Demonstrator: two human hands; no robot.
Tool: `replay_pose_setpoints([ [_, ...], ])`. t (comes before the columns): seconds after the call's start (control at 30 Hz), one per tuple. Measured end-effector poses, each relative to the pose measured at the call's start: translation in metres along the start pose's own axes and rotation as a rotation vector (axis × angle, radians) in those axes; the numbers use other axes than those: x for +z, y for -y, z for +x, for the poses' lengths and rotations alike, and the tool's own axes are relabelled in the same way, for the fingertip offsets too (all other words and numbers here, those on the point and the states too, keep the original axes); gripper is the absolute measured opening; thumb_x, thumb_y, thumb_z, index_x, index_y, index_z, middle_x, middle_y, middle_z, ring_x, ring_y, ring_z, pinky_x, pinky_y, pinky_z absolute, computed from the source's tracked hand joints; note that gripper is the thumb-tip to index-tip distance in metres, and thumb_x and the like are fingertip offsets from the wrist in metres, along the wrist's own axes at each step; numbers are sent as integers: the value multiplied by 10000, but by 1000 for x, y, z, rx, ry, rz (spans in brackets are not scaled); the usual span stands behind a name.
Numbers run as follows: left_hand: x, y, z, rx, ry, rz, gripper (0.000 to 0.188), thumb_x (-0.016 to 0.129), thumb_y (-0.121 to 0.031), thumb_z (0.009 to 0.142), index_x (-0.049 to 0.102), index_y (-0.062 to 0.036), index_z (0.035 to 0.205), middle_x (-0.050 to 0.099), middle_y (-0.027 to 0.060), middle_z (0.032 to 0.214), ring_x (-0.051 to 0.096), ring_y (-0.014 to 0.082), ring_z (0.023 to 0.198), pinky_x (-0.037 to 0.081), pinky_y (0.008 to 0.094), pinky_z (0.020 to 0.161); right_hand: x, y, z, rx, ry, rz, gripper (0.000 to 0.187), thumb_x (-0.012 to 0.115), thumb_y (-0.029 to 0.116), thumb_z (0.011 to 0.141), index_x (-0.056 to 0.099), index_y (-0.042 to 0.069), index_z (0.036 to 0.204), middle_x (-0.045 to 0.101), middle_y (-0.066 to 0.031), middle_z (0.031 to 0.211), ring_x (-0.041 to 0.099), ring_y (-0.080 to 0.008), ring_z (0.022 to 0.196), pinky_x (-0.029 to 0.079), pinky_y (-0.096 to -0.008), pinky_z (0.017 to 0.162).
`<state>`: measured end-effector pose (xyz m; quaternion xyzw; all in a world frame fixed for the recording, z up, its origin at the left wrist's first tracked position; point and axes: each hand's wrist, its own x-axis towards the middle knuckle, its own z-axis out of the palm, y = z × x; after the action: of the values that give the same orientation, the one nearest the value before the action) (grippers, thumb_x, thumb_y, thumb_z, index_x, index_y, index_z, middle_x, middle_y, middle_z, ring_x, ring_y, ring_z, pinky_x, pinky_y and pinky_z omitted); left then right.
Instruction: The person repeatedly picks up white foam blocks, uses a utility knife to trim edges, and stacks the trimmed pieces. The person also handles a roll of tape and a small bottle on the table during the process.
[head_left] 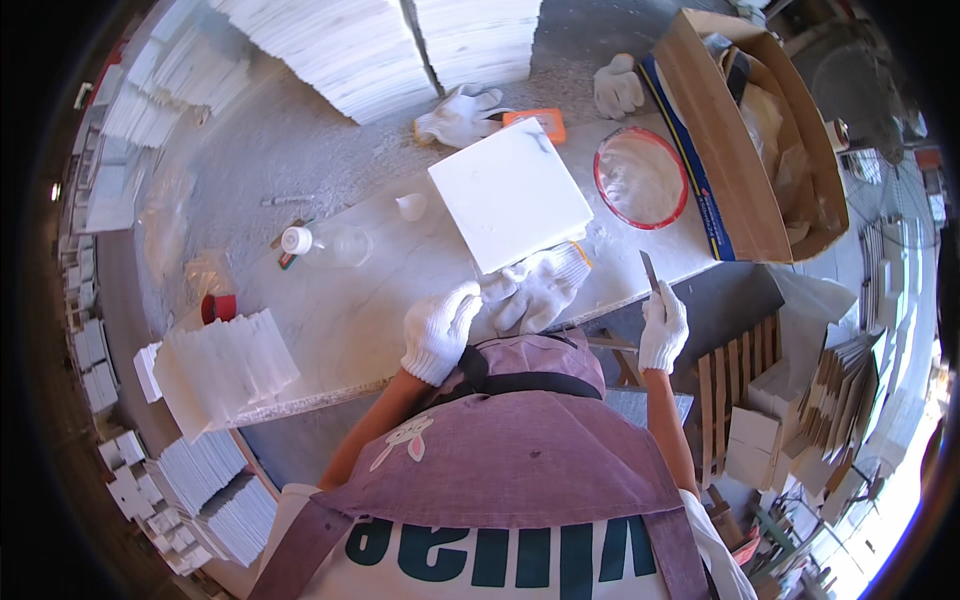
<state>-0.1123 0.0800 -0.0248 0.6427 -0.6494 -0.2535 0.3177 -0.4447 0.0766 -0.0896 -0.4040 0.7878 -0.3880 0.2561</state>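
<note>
My left hand, in a white knit glove, is at the near edge of the stone worktop. Its fingers are drawn together; anything between them is hidden. Right beside its fingertips lies a loose white glove, partly against the near side of a stack of square white tiles. The top tile has a grey mark near its far corner. My right hand, also gloved, grips a flat thin blade that points up and away, just off the worktop's edge.
A red-rimmed tub of white powder stands right of the tiles, beside an open cardboard box. Behind are loose gloves and an orange block. A clear bottle, red tape roll and thin tiles lie left.
</note>
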Motion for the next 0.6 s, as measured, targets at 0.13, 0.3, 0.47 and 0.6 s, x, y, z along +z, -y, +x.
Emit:
replay_pose_setpoints([
  [0.13,3,-4,7,115,86,132,253,674,-171,883,695,-99,1125,661,142,731,636,334,632,492,428,572,9,-11,11,-311,-176,-250,219,644,101,932,717,69,1136,667,-83,936,639,-177,771,513,-291,714],
  [0.3,4,-3,10,154,122,185,257,685,-192,876,697,-107,1119,661,149,731,625,335,618,482,440,562,14,-31,-7,-48,-61,-193,246,671,281,921,707,42,962,674,-67,924,611,-163,775,478,-294,738],
  [0.47,2,4,6,192,213,194,202,681,-192,881,701,-108,1064,680,136,774,646,327,658,501,429,585,-38,-77,-54,21,-71,-267,234,630,231,944,703,9,942,652,-41,855,602,-127,813,488,-300,741],
  [0.6,-4,-3,7,152,318,64,165,673,-183,889,704,-110,1033,700,117,830,669,313,713,522,413,624,-61,-67,-72,590,-40,273,200,644,172,963,700,13,1070,636,-34,945,602,-124,850,482,-248,704],
])
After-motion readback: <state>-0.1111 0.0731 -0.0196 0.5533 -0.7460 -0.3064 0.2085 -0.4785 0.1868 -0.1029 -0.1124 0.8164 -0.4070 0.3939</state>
